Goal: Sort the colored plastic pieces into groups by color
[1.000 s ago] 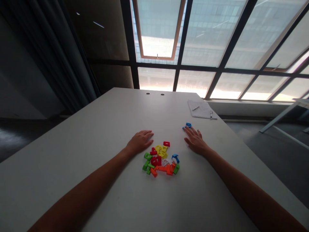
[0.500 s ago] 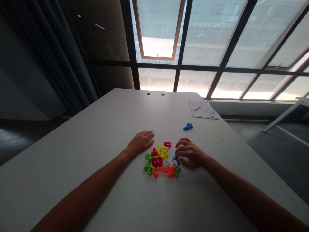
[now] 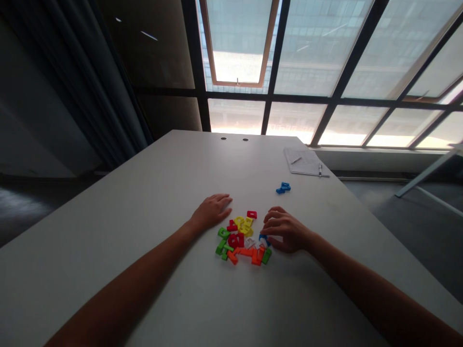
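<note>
My left hand (image 3: 211, 210) lies open and flat on the white table (image 3: 119, 207), just beside a loose pile of red, yellow, green, orange and white plastic letter pieces (image 3: 238, 241). My curled right hand (image 3: 285, 231) reaches the pile's edge, fingers (image 3: 269, 226) at a blue plastic letter piece (image 3: 265, 238); I cannot tell whether they grip it.

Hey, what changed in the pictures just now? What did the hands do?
The right hand moved away from the blue plastic piece, leaving it on the table, and came back to the right edge of the pile of colorful plastic pieces. The left hand stayed flat beside the pile, and the paper stayed where it was.
</note>
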A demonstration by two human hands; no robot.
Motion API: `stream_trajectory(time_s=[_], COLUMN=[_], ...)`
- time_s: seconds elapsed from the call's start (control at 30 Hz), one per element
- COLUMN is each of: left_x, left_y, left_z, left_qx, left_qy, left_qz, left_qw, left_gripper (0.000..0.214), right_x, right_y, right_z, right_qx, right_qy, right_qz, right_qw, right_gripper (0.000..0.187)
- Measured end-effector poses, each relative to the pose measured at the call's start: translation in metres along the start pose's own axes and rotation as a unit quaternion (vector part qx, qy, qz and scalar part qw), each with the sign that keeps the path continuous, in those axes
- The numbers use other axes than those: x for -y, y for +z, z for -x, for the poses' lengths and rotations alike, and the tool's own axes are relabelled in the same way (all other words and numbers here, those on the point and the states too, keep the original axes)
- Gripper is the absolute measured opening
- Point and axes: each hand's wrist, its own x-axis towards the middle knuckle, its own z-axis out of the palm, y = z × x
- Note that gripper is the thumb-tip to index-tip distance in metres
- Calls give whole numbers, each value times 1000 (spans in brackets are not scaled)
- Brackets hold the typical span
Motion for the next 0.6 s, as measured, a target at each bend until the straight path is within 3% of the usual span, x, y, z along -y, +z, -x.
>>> stream_trajectory(time_s=[0.4, 0.6], left_x=[1, 1], left_y=[1, 1], left_z=[0, 0], left_qx=[-5, -9], left_qy=[0, 1], left_qz=[6, 11], left_qw=[1000, 1000], left_gripper=[46, 45], right_x=[-9, -15], right_y=[13, 13], right_z=[3, 2], right_qx=[-24, -51], right_qy=[58, 164], right_qz=[19, 112], right_qw=[998, 979], right_gripper=[19, 20])
